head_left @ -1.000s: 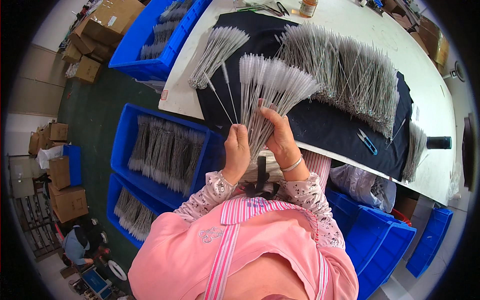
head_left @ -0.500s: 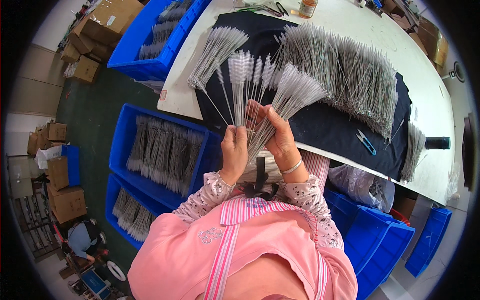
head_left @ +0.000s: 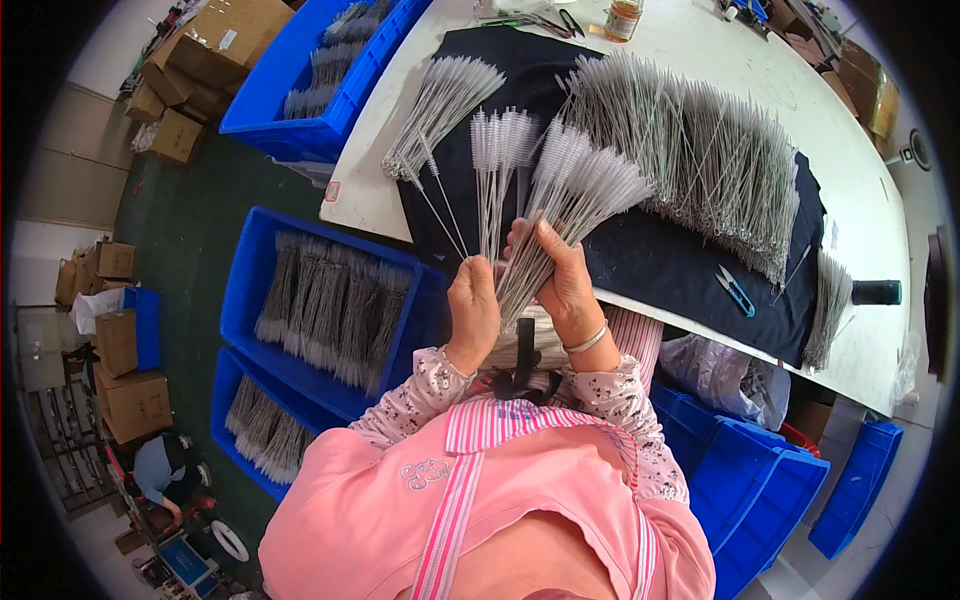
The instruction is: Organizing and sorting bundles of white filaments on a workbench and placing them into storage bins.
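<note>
My left hand [head_left: 473, 309] pinches the wire stems of a small fan of tube brushes [head_left: 497, 147], their white bristle heads pointing away from me. Two of its brushes splay out apart to the left. A thicker bundle of brushes [head_left: 590, 185] leans to the right, and my right hand [head_left: 567, 281] is wrapped round its stems, thumb on top. Both hands are close together over the table's near edge. Beyond the left hand a loose bunch of brushes [head_left: 440, 105] lies on the dark cloth [head_left: 640, 255]. A long heaped row of brushes [head_left: 690, 150] lies to the right.
Blue-handled thread snips [head_left: 735, 291] lie on the cloth, with more brushes [head_left: 826, 310] at the right end. A jar [head_left: 621, 18] stands at the table's far side. Blue bins [head_left: 235, 270] of brushes line the left; other blue bins [head_left: 745, 480] stand at lower right. Another person [head_left: 165, 475] is at far left.
Brushes between the two bundles have come together, leaving a tidier left fan and a fuller right bundle. My hands have shifted slightly; both still grip stems.
</note>
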`<action>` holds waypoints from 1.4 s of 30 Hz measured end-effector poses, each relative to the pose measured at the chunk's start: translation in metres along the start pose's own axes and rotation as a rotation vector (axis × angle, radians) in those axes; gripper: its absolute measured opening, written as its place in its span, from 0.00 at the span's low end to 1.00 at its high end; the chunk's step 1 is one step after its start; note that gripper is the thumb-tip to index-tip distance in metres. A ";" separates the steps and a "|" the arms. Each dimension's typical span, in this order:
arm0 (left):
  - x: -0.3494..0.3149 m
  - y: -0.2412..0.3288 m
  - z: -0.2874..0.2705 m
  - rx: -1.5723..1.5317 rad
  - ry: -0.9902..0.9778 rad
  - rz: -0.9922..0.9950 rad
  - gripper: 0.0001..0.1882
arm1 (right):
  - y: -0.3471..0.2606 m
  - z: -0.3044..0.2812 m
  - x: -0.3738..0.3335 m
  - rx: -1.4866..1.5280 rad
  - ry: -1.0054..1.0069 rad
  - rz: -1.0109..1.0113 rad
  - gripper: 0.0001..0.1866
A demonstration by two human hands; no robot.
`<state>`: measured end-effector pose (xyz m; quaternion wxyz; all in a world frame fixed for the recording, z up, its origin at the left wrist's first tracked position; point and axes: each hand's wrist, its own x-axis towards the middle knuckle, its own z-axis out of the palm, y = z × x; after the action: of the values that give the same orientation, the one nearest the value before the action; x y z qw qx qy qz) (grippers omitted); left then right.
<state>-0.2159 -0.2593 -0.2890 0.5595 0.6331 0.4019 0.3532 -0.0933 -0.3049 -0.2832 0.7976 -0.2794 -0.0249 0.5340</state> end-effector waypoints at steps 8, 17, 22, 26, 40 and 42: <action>0.006 0.004 -0.007 0.127 -0.163 -0.082 0.19 | -0.003 0.014 0.004 -0.042 -0.021 -0.041 0.33; 0.013 0.000 -0.023 0.291 -0.633 0.198 0.35 | -0.001 0.016 -0.001 -0.151 -0.144 0.059 0.40; 0.055 0.034 -0.039 0.635 -1.058 0.187 0.31 | 0.006 0.024 0.002 -0.108 0.019 0.053 0.23; 0.137 0.064 -0.038 0.819 -0.432 0.296 0.30 | -0.003 0.023 0.000 -0.026 0.046 0.074 0.11; 0.283 -0.001 -0.029 1.344 -0.176 0.326 0.28 | 0.003 0.008 -0.010 -0.132 0.083 0.077 0.11; 0.290 0.010 -0.031 1.307 -0.256 0.225 0.28 | 0.006 0.006 -0.009 -0.128 0.091 0.076 0.11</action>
<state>-0.1183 0.0154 -0.2764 0.0644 0.9163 0.3950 0.0158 -0.1039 -0.3090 -0.2788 0.7576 -0.3543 -0.0121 0.5481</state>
